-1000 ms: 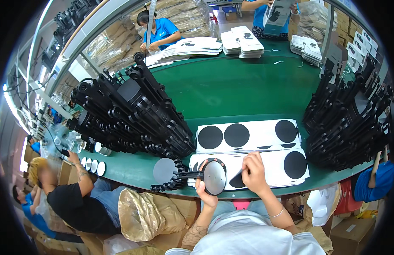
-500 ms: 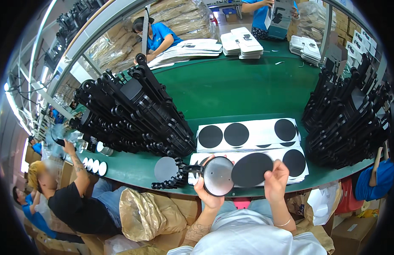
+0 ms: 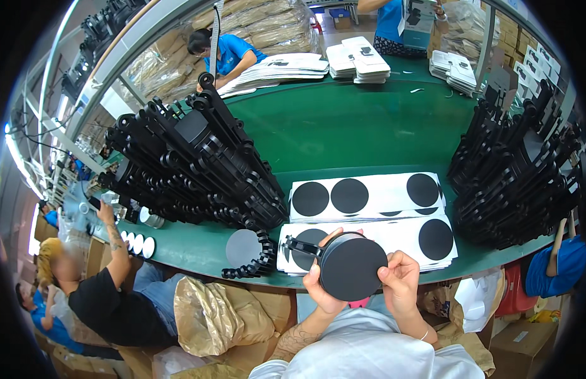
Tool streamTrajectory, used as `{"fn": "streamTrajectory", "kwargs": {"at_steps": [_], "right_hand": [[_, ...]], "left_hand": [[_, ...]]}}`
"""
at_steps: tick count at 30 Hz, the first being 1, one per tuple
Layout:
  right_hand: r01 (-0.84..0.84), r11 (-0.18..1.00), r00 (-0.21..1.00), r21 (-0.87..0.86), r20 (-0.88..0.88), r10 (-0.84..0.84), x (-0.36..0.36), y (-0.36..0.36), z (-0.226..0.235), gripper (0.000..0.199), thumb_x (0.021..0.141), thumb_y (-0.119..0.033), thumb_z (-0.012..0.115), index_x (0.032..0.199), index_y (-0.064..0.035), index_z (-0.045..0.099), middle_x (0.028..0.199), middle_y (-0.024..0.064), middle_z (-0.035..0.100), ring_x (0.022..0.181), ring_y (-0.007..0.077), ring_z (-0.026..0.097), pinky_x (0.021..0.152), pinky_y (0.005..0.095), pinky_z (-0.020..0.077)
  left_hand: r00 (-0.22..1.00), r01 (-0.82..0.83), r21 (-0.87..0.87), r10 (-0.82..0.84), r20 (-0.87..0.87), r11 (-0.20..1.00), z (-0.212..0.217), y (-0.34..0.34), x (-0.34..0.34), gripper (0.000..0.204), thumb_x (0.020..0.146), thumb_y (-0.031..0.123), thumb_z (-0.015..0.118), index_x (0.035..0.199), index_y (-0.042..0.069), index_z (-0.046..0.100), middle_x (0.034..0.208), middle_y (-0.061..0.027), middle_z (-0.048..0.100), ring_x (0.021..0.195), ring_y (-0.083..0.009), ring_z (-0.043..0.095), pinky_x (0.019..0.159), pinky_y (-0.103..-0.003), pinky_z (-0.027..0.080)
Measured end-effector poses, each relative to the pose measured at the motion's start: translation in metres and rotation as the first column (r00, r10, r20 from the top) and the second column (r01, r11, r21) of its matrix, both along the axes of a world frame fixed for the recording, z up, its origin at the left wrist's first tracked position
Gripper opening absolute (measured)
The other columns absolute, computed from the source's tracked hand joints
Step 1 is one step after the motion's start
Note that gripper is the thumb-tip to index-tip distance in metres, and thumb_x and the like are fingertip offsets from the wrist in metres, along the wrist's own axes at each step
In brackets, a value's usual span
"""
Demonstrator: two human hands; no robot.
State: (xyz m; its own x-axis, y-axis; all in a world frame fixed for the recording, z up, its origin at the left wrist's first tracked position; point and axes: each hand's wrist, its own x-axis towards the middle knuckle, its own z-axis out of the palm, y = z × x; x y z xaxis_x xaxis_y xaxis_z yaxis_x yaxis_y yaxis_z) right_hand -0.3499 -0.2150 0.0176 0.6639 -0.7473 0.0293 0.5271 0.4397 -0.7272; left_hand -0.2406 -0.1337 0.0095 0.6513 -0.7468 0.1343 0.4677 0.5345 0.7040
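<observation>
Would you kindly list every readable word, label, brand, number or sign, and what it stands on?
None can be read.
Flat white cartons: print too small.
Teal-and-grey box: print too small.
White label on brown cardboard box: too small.
Black disc: no text visible.

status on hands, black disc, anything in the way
Left hand holding round base. Right hand at edge of black disc. Disc over base, bond unclear. Nothing visibly blocking.

The left hand [image 3: 323,295] holds a round base [image 3: 334,240], the right hand [image 3: 403,283] a black disc [image 3: 354,270] over it
</observation>
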Motion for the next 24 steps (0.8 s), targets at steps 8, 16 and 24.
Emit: {"fn": "streamTrajectory", "kwargs": {"at_steps": [8,16,24], "right_hand": [[0.031,0.999,0.999,-0.008,-0.009,-0.031,0.0012,0.0004,-0.0029,0.020,0.083,0.005,0.071,0.080,-0.0047,0.054,0.076,0.0035,0.058,0.064,0.0070,0.056,0.057,0.0199,0.0476],[0.053,0.997,0.998,-0.054,-0.039,-0.055,0.0017,0.0028,0.0041,0.020,0.083,0.007,0.070,0.080,-0.0037,0.053,0.075,0.0030,0.057,0.063,0.0061,0.055,0.057,0.0193,0.0474],[0.117,0.981,0.988,-0.152,-0.084,-0.131,0.0010,0.0064,0.0031,0.021,0.081,0.008,0.071,0.079,-0.0024,0.053,0.075,0.0040,0.059,0.065,0.0048,0.055,0.057,0.0187,0.0458]], "left_hand": [[1.000,-0.008,0.021,0.007,0.028,1.000,-0.0007,-0.0007,0.0007,0.081,0.086,0.064,0.030,0.144,0.007,0.033,0.137,-0.0287,0.047,0.119,-0.0446,0.055,0.099,-0.053,0.047],[0.999,0.016,0.017,-0.017,0.034,1.000,-0.0042,-0.0009,0.0026,0.081,0.085,0.065,0.031,0.143,0.008,0.034,0.136,-0.0289,0.048,0.118,-0.0474,0.054,0.098,-0.057,0.046],[0.998,0.046,-0.026,-0.045,0.053,0.999,-0.0019,0.0017,0.0010,0.080,0.084,0.065,0.030,0.143,0.011,0.035,0.135,-0.0282,0.047,0.116,-0.0484,0.054,0.098,-0.058,0.044]]}}
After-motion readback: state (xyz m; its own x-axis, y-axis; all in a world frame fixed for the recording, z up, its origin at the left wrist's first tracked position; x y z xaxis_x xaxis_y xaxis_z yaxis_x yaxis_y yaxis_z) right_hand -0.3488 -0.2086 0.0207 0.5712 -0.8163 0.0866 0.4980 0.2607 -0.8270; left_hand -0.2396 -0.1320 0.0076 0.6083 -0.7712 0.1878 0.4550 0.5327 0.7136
